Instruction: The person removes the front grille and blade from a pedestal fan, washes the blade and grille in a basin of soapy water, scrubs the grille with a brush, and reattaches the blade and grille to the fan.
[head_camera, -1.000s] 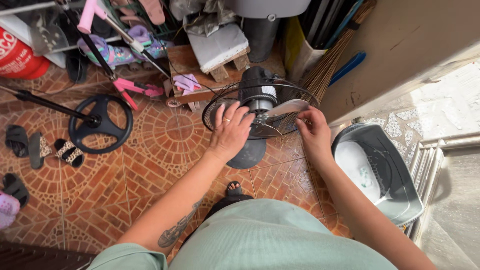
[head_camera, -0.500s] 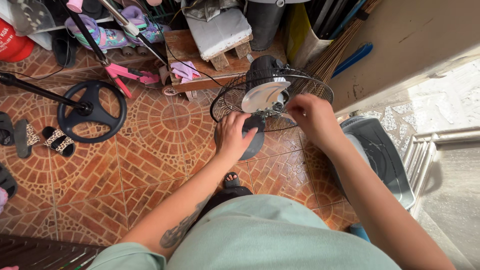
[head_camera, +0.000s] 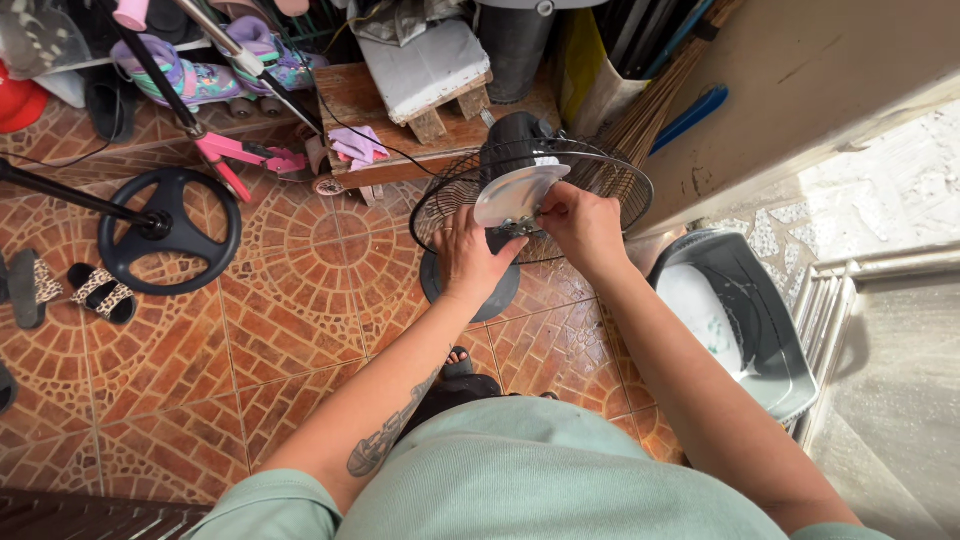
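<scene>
My left hand (head_camera: 470, 258) lies flat under the fan blade (head_camera: 515, 194); my right hand (head_camera: 580, 225) pinches its right edge. The cage (head_camera: 620, 180) hides the hub.

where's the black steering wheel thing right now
In the head view the black steering wheel lies flat on the patterned floor tiles at the left, beside the leopard-print sandals and well left of the fan that both hands are on.

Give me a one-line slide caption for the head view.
Both hands, left hand and right hand, grip a pale fan blade inside a black wire guard.
</scene>
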